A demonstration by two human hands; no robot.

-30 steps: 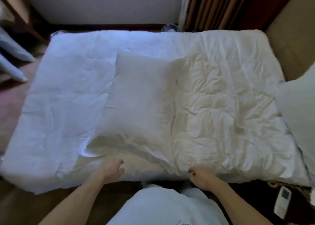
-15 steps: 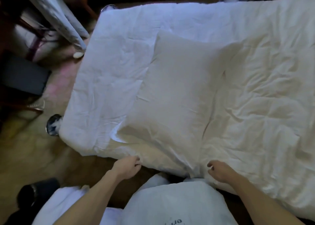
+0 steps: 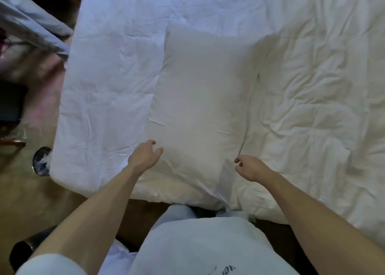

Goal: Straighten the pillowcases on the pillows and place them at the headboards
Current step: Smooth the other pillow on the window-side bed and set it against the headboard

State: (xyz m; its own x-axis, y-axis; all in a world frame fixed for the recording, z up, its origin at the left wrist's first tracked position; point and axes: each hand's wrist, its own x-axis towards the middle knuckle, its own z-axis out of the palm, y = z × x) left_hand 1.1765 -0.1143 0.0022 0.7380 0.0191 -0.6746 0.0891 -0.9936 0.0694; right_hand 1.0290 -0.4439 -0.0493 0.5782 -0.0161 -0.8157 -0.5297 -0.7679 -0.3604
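Rumpled white duvet (image 3: 312, 87), wooden floor (image 3: 31, 201)

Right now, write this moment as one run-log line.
left hand: open, at pillow corner | right hand: loosely curled, empty | pillow: flat on bed

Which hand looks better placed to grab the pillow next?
Probably left. The left hand is open with fingertips over the pillow near its left edge; the right hand, fingers loosely curled, sits beside the right edge.
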